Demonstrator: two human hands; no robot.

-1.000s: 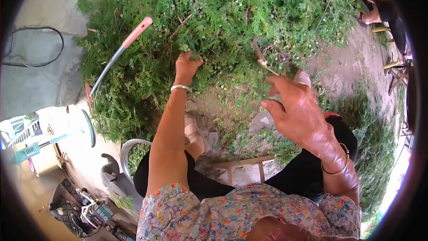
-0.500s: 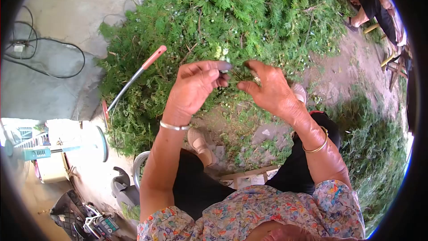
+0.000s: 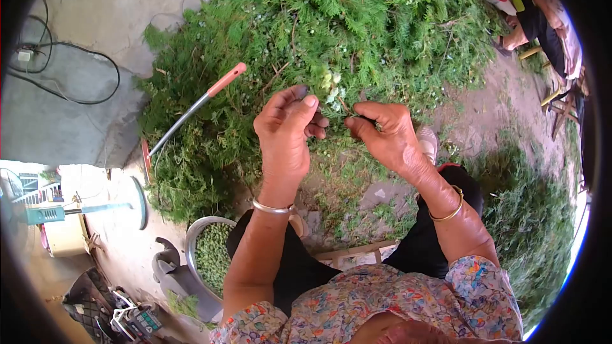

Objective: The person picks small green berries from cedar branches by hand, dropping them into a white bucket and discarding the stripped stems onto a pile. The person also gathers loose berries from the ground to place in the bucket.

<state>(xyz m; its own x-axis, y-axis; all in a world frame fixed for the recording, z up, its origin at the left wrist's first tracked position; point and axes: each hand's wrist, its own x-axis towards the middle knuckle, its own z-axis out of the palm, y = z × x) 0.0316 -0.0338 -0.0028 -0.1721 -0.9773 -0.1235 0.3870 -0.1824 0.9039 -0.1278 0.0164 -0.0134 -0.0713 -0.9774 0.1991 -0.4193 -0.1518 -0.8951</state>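
My right hand (image 3: 389, 134) is closed, its thumb and forefinger pinching the thin brown stem of a sprig (image 3: 333, 88) with pale green cones. The sprig points up and left from the fingertips. Just left of it, my left hand (image 3: 287, 124) has its fingers curled and the thumb over them. Whatever lies inside those fingers, if anything, is hidden. Both hands are in front of a big pile of green conifer branches (image 3: 357, 19). A metal basin (image 3: 189, 242) holding many small green cones stands beside my left forearm.
A long-handled tool with a pink grip (image 3: 227, 79) leans on the pile's left side. Black cable (image 3: 95, 51) loops over concrete at upper left. A teal fan (image 3: 48, 215) stands at left. Another person (image 3: 542, 19) sits at upper right. More cut greenery (image 3: 523, 210) lies at right.
My hands have moved slightly apart, and the sprig now shows in the right fingertips. The left forearm has shifted right, uncovering the basin of cones.
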